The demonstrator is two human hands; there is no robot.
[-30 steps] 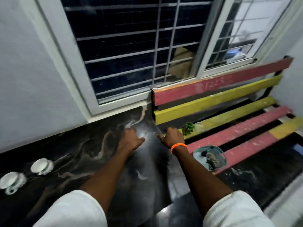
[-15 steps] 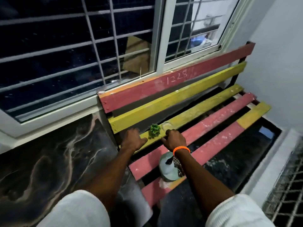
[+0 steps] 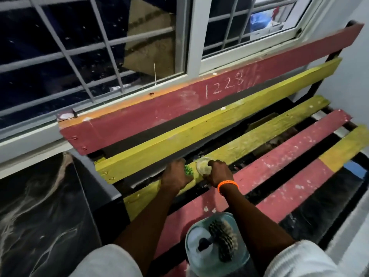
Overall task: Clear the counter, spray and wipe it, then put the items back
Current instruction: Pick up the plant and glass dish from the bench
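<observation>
So, both hands down on the yellow slat of the bench (image 3: 259, 134): left hand (image 3: 175, 176) curled round the little green plant (image 3: 188, 170), right hand (image 3: 216, 171) pinching the clear cup (image 3: 202, 166). Probably parked here, off the dark counter (image 3: 40, 206), for wiping. Teal tub (image 3: 217, 246) nearer, same reason.

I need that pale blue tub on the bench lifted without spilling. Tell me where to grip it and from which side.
Grip the tub by its rim, one hand on each side, coming down from above. It sits upright on the red slat with its mouth open, and a brush lies loose inside, so a level two-sided lift probably keeps it in. The near wall is out of view.
</observation>
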